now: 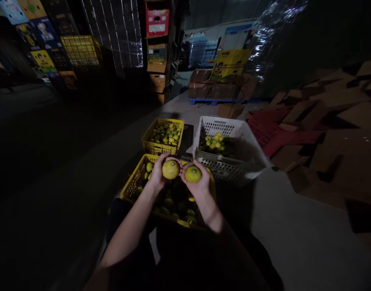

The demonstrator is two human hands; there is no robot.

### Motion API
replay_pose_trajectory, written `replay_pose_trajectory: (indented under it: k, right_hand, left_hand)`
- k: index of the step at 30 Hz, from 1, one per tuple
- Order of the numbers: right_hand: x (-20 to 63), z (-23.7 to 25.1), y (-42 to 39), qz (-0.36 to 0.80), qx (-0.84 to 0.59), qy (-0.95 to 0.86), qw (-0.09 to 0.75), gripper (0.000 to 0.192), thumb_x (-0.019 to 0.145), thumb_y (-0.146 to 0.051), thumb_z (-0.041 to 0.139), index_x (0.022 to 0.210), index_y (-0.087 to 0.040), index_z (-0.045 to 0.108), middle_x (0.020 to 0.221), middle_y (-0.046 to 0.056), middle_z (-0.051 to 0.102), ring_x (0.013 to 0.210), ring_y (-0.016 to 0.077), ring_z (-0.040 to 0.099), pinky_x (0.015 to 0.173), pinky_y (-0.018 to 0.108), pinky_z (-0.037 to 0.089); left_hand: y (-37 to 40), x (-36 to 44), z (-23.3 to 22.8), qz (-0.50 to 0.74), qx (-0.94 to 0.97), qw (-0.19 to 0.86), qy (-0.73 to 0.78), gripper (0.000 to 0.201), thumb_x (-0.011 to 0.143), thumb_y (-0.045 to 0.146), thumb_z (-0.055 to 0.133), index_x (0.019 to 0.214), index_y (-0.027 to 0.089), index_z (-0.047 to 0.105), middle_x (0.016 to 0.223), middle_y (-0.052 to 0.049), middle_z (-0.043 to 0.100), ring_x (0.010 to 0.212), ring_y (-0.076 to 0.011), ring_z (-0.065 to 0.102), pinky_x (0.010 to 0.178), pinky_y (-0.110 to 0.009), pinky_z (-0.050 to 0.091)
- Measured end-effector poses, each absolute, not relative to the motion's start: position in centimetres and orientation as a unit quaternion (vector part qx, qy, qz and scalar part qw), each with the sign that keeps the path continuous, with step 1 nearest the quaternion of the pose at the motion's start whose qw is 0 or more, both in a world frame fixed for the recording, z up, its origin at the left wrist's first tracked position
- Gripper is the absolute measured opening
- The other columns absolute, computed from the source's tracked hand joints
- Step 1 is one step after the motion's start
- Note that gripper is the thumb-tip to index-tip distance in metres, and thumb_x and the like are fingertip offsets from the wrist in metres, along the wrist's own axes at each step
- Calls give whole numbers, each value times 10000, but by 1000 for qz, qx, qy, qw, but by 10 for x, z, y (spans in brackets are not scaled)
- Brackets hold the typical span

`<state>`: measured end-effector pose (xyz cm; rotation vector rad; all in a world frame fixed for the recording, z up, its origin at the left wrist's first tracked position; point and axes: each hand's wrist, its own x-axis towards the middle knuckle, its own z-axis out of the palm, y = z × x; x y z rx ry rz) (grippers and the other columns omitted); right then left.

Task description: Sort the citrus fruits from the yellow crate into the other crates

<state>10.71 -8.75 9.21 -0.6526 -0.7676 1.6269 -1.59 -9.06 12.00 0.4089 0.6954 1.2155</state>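
Observation:
Both of my hands are raised side by side over the near yellow crate, their fingertips close together. A yellow lemon point(170, 169) rests in my left hand point(157, 174), the fingers curled around its sides. My right hand point(203, 178) holds a greener lemon point(193, 174) with its end facing up. Below them, the near yellow crate point(129, 190) contains many lemons in deep shadow. Behind it stands a smaller-looking yellow crate point(146, 144) of yellow and green lemons. To its right, a white crate point(217, 163) has lemons gathered at its far left part.
A dark crate or board point(187, 137) lies between the two far crates. Flattened cardboard point(333, 161) and red sheeting point(270, 129) are heaped on the right. Stacked boxes point(157, 56) and a blue pallet point(215, 102) stand at the back. Grey floor point(282, 226) shows to the right.

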Motion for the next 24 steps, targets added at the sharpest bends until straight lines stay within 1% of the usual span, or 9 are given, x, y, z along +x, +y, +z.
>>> replay_pose_trajectory:
  k: [3, 6, 11, 13, 15, 19, 21, 22, 24]
  right_hand:
    - [108, 90, -87, 689, -293, -332, 574, 332, 661, -535, 663, 522, -255, 548, 504, 20, 514, 427, 137, 408, 372, 293, 266]
    - [107, 85, -83, 700, -316, -287, 573, 297, 696, -520, 635, 583, -263, 541, 556, 14, 533, 467, 143, 423, 407, 300, 335]
    - [101, 79, -76, 731, -307, -136, 593, 128, 785, -359, 571, 767, -252, 638, 713, 16, 672, 573, 144, 567, 512, 267, 488]
    - [98, 78, -74, 737, -302, -85, 599, 89, 806, -287, 558, 809, -248, 638, 773, 7, 707, 648, 143, 625, 550, 243, 519]
    - [97, 75, -72, 735, -326, -52, 592, 74, 836, -261, 551, 821, -244, 622, 772, -3, 710, 700, 145, 655, 590, 234, 544]
    - [93, 54, -79, 735, -405, -35, 543, 122, 921, -260, 506, 835, -229, 587, 691, -23, 659, 652, 131, 636, 588, 228, 549]
    - [88, 38, -90, 733, -441, -38, 517, 117, 951, -251, 497, 884, -220, 588, 716, -35, 640, 631, 108, 610, 596, 225, 546]
    - [84, 31, -96, 737, -463, -41, 491, 105, 957, -238, 507, 922, -197, 597, 752, -21, 637, 631, 108, 600, 594, 238, 544]
    - [76, 20, -104, 745, -488, -63, 451, 211, 947, -316, 574, 1080, -155, 610, 981, 40, 658, 791, 143, 642, 695, 313, 568]
  left_hand:
    - [-91, -16, 119, 546, 194, 750, 318, 290, 829, 304, 499, 684, 116, 664, 581, -68, 641, 600, -196, 667, 583, -276, 550]
    - [-91, -16, 119, 543, 163, 755, 328, 287, 847, 283, 483, 712, 103, 662, 581, -71, 635, 602, -193, 665, 589, -272, 552]
    - [-85, -20, 112, 570, 2, 738, 363, 274, 894, 278, 429, 809, 119, 635, 627, -68, 639, 582, -177, 651, 544, -276, 559]
    - [-81, -23, 108, 588, -44, 729, 347, 269, 910, 282, 414, 852, 127, 626, 685, -78, 659, 596, -173, 656, 526, -262, 559]
    - [-78, -26, 106, 612, -69, 714, 332, 250, 915, 285, 424, 876, 133, 619, 721, -80, 666, 622, -175, 663, 531, -259, 567]
    - [-76, -32, 105, 634, -109, 690, 331, 195, 903, 268, 462, 906, 145, 614, 723, -62, 648, 638, -183, 659, 555, -284, 585]
    - [-76, -38, 106, 635, -130, 684, 333, 191, 896, 264, 475, 932, 141, 617, 728, -64, 644, 641, -188, 655, 552, -290, 583]
    - [-77, -42, 106, 638, -138, 682, 330, 194, 892, 263, 480, 947, 140, 620, 732, -64, 643, 642, -190, 654, 550, -293, 582]
    - [-79, -50, 108, 644, -147, 679, 320, 200, 880, 251, 488, 975, 142, 627, 742, -62, 642, 641, -189, 653, 549, -296, 581]
